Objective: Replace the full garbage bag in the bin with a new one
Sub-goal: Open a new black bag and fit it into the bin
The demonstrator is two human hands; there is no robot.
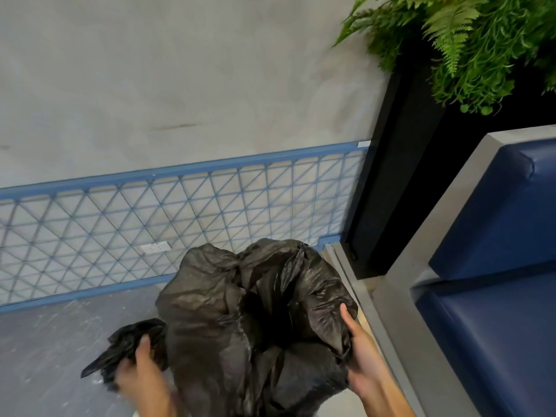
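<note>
A crumpled black garbage bag [255,320] bulges up at the bottom middle of the head view and hides the bin beneath it. My right hand [358,356] grips the bag's right edge, thumb pressed on the plastic. My left hand [141,377], blurred, holds a bunched fold of black plastic [126,347] at the bag's left side. Whether that fold belongs to the same bag or is a separate one I cannot tell.
A grey wall with a blue lattice panel [180,218] and a white socket [155,248] stands behind. To the right are a grey ledge [391,326], a blue padded bench [496,296], a black planter column [400,176] and green ferns [481,40]. Grey floor [45,356] lies on the left.
</note>
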